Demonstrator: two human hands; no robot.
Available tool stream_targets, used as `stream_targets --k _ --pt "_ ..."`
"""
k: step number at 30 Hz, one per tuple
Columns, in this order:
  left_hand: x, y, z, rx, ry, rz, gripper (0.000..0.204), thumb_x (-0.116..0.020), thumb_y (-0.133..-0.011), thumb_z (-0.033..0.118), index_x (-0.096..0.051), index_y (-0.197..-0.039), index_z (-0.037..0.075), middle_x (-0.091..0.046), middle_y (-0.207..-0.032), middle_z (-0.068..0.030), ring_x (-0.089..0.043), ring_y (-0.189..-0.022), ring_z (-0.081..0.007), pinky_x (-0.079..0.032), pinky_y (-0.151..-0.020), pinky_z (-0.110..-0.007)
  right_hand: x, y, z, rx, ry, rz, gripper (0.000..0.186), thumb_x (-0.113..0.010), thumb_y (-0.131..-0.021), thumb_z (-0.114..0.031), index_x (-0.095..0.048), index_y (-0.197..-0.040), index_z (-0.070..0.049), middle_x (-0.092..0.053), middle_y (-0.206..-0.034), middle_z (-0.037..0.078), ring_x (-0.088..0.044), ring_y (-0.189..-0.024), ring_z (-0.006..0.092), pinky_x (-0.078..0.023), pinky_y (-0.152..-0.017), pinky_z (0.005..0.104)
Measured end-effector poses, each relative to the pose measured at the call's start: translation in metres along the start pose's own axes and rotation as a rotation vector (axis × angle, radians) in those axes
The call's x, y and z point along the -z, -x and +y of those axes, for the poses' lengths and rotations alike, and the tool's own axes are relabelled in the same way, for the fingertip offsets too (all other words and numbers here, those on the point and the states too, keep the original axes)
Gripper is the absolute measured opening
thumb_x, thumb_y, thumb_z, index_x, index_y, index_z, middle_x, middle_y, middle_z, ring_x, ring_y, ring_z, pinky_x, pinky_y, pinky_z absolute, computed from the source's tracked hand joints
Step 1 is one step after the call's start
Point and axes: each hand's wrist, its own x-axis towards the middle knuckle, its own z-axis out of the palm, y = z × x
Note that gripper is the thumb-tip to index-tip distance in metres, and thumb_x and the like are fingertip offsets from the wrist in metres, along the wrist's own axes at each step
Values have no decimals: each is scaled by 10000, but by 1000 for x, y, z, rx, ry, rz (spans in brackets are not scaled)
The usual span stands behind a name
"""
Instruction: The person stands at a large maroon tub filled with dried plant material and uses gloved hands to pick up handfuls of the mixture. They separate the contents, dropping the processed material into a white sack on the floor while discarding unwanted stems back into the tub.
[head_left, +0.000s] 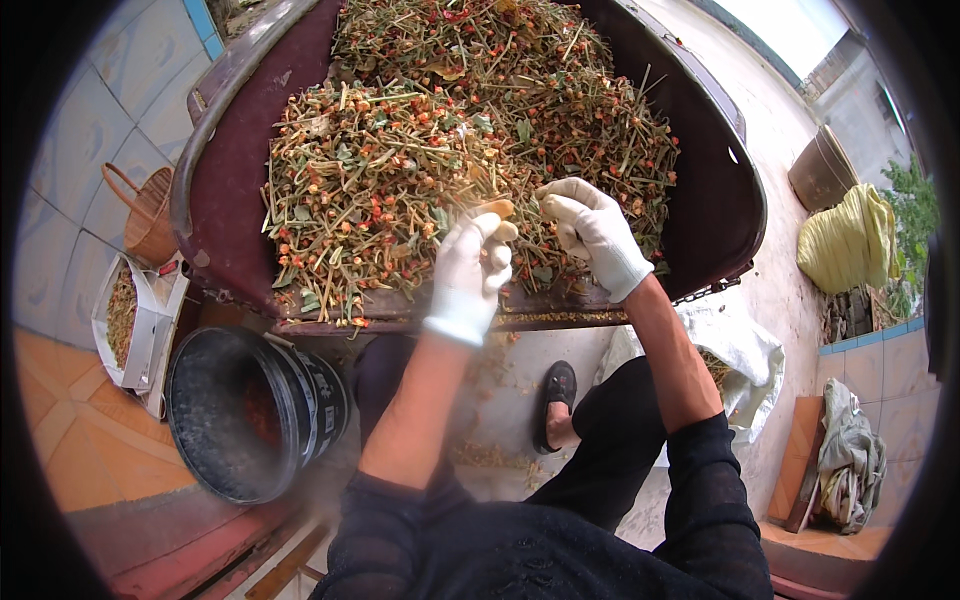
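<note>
A large dark red tray [225, 170] holds a heap of cut green stems with small red and orange buds [420, 150]. Both my hands wear white gloves with the fingertips cut off. My left hand [470, 268] hovers over the tray's near edge, fingers pinched on a small tan piece from the heap. My right hand [592, 232] rests on the heap just to its right, fingers curled down into the stems. What its fingers hold, if anything, is hidden.
A black bucket [215, 470] with some red bits inside stands at lower left, below the tray. A white bag of plant bits [140, 320] and a wicker basket [150, 215] lie left. A white sack [740, 350], a yellow sack [850, 240] and crumpled cloth [850, 460] lie right.
</note>
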Motion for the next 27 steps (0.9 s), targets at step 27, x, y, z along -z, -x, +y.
stream_targets --k 27 --pt "-8 3 -11 193 -48 -29 153 -540 -1001 197 -591 -1032 57 -595 -751 -31 -403 -468 -45 -281 -336 -175 -8 18 -5 72 150 -102 263 -654 -943 -233 -673 -1144 -65 -634 -822 -43 -474 -585 1 -354 -497 172"
